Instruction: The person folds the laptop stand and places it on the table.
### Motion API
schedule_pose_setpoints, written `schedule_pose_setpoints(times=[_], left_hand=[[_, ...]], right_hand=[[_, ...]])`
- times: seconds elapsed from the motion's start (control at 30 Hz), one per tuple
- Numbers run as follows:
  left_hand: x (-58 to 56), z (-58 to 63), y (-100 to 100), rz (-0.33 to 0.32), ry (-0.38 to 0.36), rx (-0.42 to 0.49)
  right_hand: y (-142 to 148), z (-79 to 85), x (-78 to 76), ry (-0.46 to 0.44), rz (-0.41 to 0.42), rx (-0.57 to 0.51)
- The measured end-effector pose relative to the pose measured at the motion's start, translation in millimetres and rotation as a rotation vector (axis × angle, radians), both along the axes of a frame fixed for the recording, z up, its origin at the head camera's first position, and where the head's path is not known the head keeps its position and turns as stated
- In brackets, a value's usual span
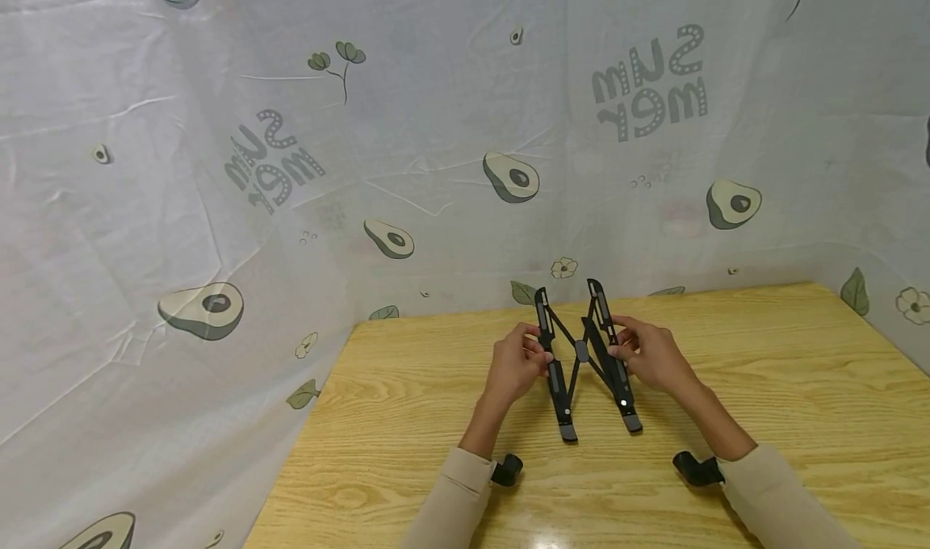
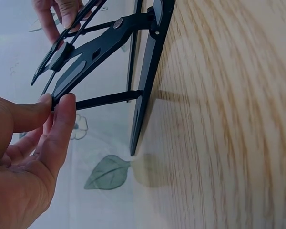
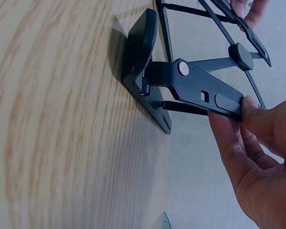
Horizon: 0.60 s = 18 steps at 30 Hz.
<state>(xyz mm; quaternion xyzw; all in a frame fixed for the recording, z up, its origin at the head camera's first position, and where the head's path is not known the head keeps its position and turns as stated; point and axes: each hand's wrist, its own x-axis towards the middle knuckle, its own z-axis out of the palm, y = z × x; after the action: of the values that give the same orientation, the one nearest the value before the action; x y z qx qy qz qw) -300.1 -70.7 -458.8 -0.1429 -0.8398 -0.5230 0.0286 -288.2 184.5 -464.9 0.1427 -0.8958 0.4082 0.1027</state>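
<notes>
A black folding laptop stand (image 1: 582,350) stands on the wooden table, its two side arms spread and joined by crossed bars with a round hub. The left hand (image 1: 517,362) pinches the left side arm between thumb and fingers. On the other side, the right hand (image 1: 652,356) pinches the right arm. In the left wrist view the thumb and fingertips (image 2: 64,107) grip the end of a raised arm, above a base rail (image 2: 148,81) lying along the tabletop. The right wrist view shows the stand's raised arm (image 3: 205,93) with a grey pad, a hinge rivet and an upturned front lip (image 3: 142,45).
The light wooden table (image 1: 407,404) reaches back to a pale cloth (image 1: 436,113) printed with avocados, leaves and lettering, which hangs behind and on the left. Black wrist devices (image 1: 697,469) sit at both beige sleeves (image 1: 777,496).
</notes>
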Motion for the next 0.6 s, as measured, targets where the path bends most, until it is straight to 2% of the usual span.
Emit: schedule_pose_setpoints(times=[0.6], left_hand=[[-0.8, -0.8, 5.5, -0.012, 0.002, 0.023]], right_hand=[[-3.3, 0.0, 1.3, 0.031, 0.003, 0.040]])
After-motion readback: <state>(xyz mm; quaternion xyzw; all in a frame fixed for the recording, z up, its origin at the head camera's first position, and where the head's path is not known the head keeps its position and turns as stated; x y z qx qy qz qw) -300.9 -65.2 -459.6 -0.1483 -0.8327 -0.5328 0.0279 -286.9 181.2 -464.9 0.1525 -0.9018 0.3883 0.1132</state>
